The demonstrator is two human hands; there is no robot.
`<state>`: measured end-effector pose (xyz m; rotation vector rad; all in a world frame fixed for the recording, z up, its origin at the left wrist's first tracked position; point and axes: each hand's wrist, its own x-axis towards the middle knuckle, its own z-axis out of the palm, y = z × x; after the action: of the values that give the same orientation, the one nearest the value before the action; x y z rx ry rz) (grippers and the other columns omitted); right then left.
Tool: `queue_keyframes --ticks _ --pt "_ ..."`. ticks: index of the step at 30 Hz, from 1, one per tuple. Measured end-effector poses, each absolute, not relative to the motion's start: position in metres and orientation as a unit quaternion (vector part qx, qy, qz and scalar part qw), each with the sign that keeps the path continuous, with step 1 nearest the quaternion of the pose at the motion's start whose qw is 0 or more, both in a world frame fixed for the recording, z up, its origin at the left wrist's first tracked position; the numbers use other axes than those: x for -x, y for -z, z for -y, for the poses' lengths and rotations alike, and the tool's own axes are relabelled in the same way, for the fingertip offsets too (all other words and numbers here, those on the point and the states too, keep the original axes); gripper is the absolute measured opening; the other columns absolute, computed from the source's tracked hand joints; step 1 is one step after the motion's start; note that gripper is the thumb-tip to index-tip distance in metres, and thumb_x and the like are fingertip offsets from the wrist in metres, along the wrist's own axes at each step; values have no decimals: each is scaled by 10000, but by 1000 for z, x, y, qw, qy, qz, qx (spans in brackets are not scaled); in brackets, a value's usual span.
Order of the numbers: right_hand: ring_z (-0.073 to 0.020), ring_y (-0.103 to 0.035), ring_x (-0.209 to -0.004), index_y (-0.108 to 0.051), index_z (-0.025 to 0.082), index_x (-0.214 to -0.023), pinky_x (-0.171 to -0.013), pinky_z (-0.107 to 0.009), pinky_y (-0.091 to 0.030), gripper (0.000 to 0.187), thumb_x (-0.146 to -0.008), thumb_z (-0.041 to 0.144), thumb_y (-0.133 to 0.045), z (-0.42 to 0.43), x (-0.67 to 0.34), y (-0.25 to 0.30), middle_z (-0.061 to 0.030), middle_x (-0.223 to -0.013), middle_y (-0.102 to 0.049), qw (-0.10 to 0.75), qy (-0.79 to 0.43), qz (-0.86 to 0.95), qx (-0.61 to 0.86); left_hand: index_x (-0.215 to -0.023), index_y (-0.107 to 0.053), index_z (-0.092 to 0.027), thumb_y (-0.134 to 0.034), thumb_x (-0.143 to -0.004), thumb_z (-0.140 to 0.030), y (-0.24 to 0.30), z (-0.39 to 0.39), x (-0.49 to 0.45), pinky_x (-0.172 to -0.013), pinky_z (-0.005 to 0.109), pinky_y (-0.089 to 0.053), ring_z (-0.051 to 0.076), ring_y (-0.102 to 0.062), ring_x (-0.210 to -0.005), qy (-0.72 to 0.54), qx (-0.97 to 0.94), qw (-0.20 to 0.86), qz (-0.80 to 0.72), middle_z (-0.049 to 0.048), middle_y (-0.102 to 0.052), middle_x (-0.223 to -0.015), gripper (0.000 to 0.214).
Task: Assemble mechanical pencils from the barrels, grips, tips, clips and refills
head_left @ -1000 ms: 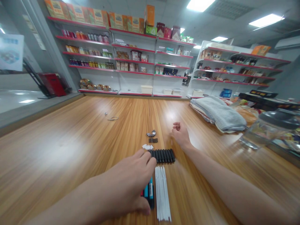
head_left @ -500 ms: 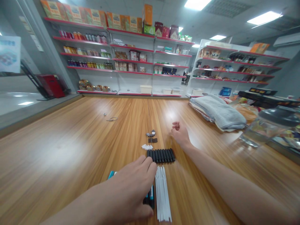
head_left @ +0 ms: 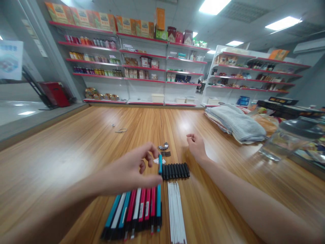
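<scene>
My left hand (head_left: 132, 169) is raised over the wooden table (head_left: 76, 159) and pinches a teal pen barrel (head_left: 160, 164) upright between thumb and fingers. Below it lies a row of teal and red pen barrels (head_left: 138, 211). Beside them lie white refills (head_left: 175, 211) and a row of black caps (head_left: 176, 170). Small white tips (head_left: 155, 160), dark small parts (head_left: 166, 154) and metal clips (head_left: 164, 146) sit farther back. My right hand (head_left: 196, 146) rests on the table right of the clips, fingers loosely curled with nothing visible in them.
Folded striped cloths (head_left: 237, 125) lie at the right, with a clear lidded jar (head_left: 289, 137) nearer the right edge. A small ring and wire (head_left: 121, 130) lie at the far left of the table. Store shelves (head_left: 142, 64) line the back wall.
My left hand rose off the pen barrels with one teal barrel pinched in it, uncovering the row beneath. My right hand stayed put.
</scene>
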<state>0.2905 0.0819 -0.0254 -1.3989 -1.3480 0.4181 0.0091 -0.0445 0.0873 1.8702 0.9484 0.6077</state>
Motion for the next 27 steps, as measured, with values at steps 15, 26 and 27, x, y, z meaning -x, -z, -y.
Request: queue_keyframes --ticks 15,26,27 --pt "-132 -507 -605 -615 156 -975 -549 -234 -377 381 -645 126 -425 -95 -292 29 -6 -691 -577 544 -184 622 532 -1229 -499 -217 -511 -905 -174 -3 -36 8 -358 130 -298 52 -396 -480 -451 -373 772 -249 18 -509 -783 327" --pt "-138 -523 -691 -628 159 -788 -623 -256 -405 336 -648 11 -360 -59 -276 8 -26 -733 -572 497 -150 756 399 -932 -547 -157 -430 -947 -208 2 -34 10 -625 291 -517 116 -526 -632 -519 -389 718 -253 28 -530 -776 129" --pt "-142 -525 -704 -631 161 -793 -634 -263 -406 321 -660 6 -383 -54 -273 5 -28 -750 -573 479 -138 781 377 -922 -542 -153 -420 -948 -195 3 -34 10 -662 315 -527 130 -556 -665 -523 -384 715 -260 40 -553 -797 131"
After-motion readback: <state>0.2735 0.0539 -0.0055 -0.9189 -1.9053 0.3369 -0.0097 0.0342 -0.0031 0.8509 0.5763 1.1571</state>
